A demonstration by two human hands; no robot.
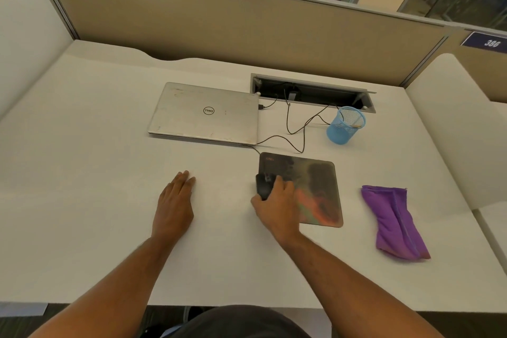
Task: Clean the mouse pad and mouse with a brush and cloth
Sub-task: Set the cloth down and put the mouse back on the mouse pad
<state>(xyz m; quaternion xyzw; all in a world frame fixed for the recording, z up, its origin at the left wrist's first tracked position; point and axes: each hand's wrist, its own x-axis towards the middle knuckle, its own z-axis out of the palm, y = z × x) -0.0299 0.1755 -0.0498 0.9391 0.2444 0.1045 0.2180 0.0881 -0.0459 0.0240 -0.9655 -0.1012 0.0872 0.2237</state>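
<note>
A dark mouse pad (318,186) with an orange and green print lies on the white desk. At its left edge sits a black mouse (262,185), and my right hand (277,206) grips it with thumb and fingers curled round its sides. My left hand (175,200) rests flat on the desk, fingers straight, well to the left of the pad. A folded purple cloth (392,221) lies to the right of the pad. In a blue mesh cup (344,126) behind the pad, a thin light-coloured stick leans, possibly the brush.
A closed silver laptop (205,114) lies behind the hands, with black cables (299,129) running from it to an open cable tray (310,90) in the desk. A partition wall stands at the back, padded dividers at both sides.
</note>
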